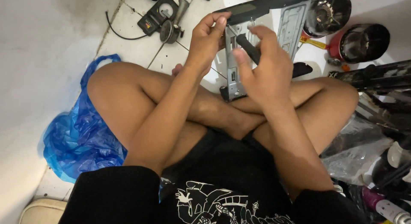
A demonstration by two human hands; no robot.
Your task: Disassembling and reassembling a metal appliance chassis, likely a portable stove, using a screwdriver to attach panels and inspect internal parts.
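At upper centre, the left hand (207,38) pinches a grey metal bracket (233,65); the right hand (267,68) grips a black-handled screwdriver (248,48). A blue plastic bag (79,138) lies lower left.

Makeshift home repair corner: tiled floor (141,40) strewn with a multimeter (156,17) and dismantled appliance parts (329,12).

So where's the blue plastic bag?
In the head view, the blue plastic bag lies on the floor at the person's left side, against the left knee and beside the white wall.

Left hand (207,38): pinches top edge of metal bracket (233,65).
Right hand (265,68): grips black-handled screwdriver (248,48) against bracket.
Floor (141,44): blue plastic bag (81,138) by left knee.
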